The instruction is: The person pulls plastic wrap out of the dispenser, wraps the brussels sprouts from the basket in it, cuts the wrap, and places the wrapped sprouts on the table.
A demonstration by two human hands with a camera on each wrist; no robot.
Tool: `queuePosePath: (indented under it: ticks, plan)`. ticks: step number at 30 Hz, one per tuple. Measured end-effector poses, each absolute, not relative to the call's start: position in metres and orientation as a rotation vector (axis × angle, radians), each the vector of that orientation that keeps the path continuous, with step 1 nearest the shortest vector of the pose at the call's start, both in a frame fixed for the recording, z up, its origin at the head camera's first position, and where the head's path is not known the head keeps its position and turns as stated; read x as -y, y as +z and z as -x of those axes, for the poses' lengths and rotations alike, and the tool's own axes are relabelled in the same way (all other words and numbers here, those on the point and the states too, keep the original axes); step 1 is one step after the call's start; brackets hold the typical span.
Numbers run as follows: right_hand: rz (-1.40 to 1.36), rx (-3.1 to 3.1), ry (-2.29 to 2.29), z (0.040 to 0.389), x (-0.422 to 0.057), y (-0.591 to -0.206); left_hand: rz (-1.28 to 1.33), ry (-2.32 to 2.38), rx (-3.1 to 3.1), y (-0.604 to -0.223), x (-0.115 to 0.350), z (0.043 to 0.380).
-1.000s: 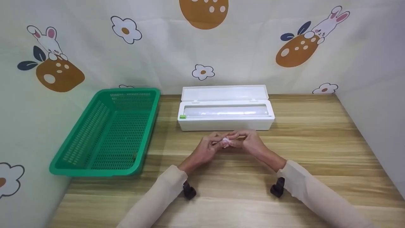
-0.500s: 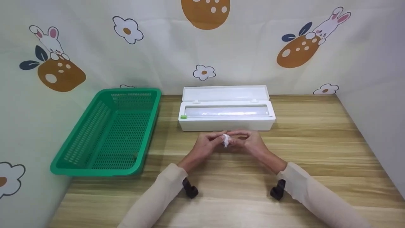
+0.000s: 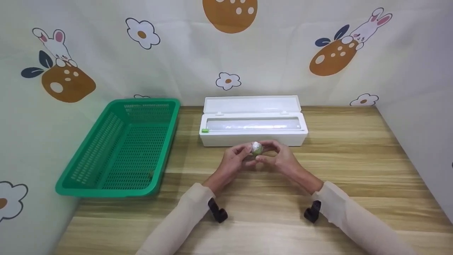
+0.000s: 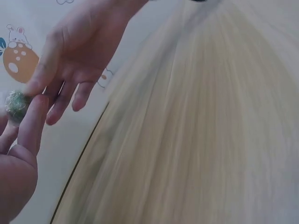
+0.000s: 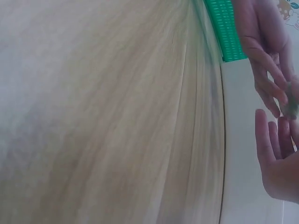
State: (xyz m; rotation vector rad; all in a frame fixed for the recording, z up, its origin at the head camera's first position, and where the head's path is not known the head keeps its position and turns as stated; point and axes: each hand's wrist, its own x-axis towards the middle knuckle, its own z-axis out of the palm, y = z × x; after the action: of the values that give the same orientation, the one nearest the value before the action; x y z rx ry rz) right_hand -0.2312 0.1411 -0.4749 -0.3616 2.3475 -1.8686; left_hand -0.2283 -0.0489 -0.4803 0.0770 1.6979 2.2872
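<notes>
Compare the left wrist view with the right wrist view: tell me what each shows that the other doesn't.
Only the left wrist view: a printed rabbit on the backdrop.

Only the right wrist view: part of the green basket, near the top.

Both: the left hand and right hand at the small green ball, part of the patterned backdrop, and a wide stretch of wooden tabletop. The ball is blurred at the right wrist view's edge.

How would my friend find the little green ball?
Start at the open white film box. Just in front, between the left hand and right hand, is the green ball. Unlike the big green basket, it's small, round and white-topped.
</notes>
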Motion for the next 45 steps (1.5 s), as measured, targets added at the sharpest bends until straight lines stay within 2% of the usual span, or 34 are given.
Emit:
queuePosePath:
  ticks: [5, 16, 22, 31, 37, 45]
  plan:
    - [0.328, -2.356, -1.935, 0.231, -0.142, -0.477, -0.140, 2.294, -1.584, -0.480, 0.046, 0.229]
    - [0.316, -2.359, -2.001, 0.227, -0.149, -0.480, -0.064, 2.347, -1.886, -0.476, 0.039, 0.225]
    - [0.265, -2.400, -2.018, 0.222, -0.158, -0.477, -0.096, 2.269, -1.832, -0.474, 0.034, 0.224]
    - [0.209, -2.490, -1.983, 0.218, -0.176, -0.478, -0.001, 2.241, -1.737, -0.478, 0.010, 0.226]
    - [0.197, -2.633, -1.856, 0.216, -0.199, -0.479, -0.069, 2.089, -1.779, -0.481, 0.006, 0.223]
    - [0.111, -2.805, -1.574, 0.217, -0.255, -0.473, -0.083, 1.994, -1.866, -0.487, 0.023, 0.221]
